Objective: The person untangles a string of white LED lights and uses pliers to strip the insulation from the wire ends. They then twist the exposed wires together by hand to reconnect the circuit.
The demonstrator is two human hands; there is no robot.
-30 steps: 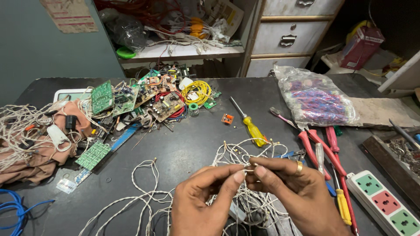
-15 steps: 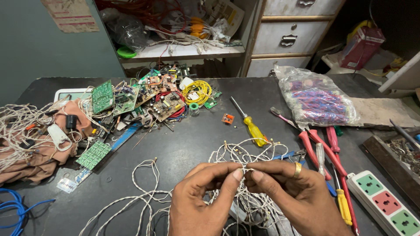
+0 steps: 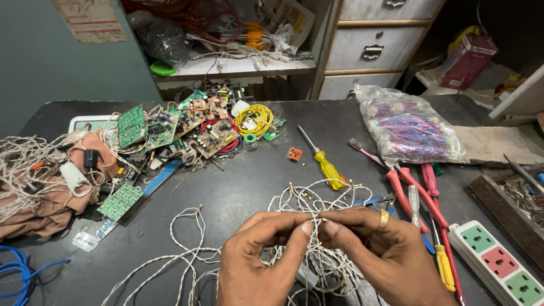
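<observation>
My left hand [image 3: 260,258] and my right hand [image 3: 379,252] meet at the fingertips over a tangle of thin white twisted wires [image 3: 317,204] on the dark table [image 3: 238,187]. Both pinch the same strand of white wire between thumb and forefinger, right above the bundle. My right hand wears a gold ring. More loops of the white wire [image 3: 181,255] trail off to the left across the table. The part of the bundle beneath my palms is hidden.
A yellow-handled screwdriver [image 3: 326,161], red-handled pliers [image 3: 408,187] and a power strip [image 3: 501,263] lie to the right. Circuit boards [image 3: 164,130] and a yellow wire coil [image 3: 252,118] are piled at the back left; a plastic bag of parts [image 3: 405,127] sits back right. Blue cable [image 3: 20,272] is at the left edge.
My fingertips have closed tighter together on the wire strand; the hands have shifted only slightly. Nothing else on the table has moved.
</observation>
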